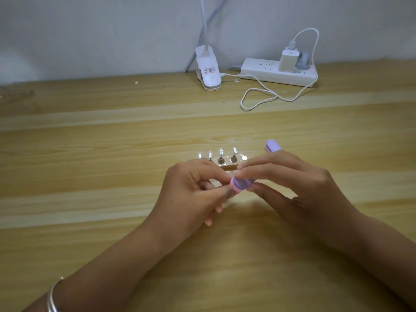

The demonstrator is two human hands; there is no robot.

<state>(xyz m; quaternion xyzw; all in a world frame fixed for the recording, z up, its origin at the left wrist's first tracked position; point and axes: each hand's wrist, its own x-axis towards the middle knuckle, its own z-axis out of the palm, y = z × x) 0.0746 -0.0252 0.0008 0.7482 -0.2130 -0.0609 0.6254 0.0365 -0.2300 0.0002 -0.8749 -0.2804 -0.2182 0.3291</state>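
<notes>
I read this as the bit-fitting step. The right hand (292, 183) grasps the lilac nail drill (244, 183) between thumb and forefinger, at 6 o'clock from the bit pack (221, 159). The left hand (193, 190) pinches its pink tip. The next move calls for a straight, steady push or twist. A lilac cap (272, 146) lies at 1 o'clock.
</notes>
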